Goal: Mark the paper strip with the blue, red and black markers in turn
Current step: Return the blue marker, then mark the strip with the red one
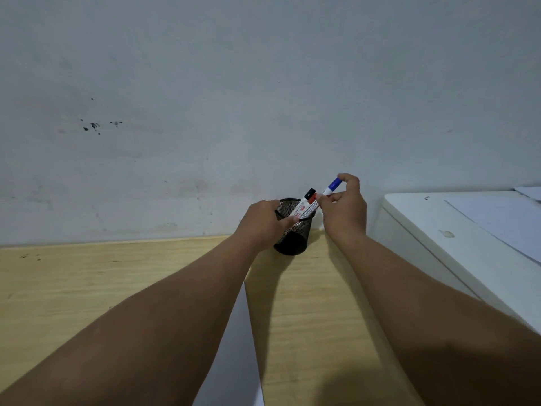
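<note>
A black mesh pen cup (pixel 294 238) stands on the wooden desk against the wall. My left hand (pixel 262 224) grips its rim and side. Two markers lean in the cup: one with a black cap (pixel 309 194) and one with a red cap (pixel 313 197), their white barrels side by side. My right hand (pixel 345 209) pinches the blue-capped marker (pixel 332 186) just right of the cup's mouth, its cap pointing up and right. A white paper strip (pixel 234 353) lies on the desk between my forearms, partly hidden by the left arm.
The pale wooden desk (pixel 87 288) meets a grey-white wall (pixel 263 112) with dark specks. A white boxy unit (pixel 439 244) with sheets of paper (pixel 503 218) on top stands close on the right.
</note>
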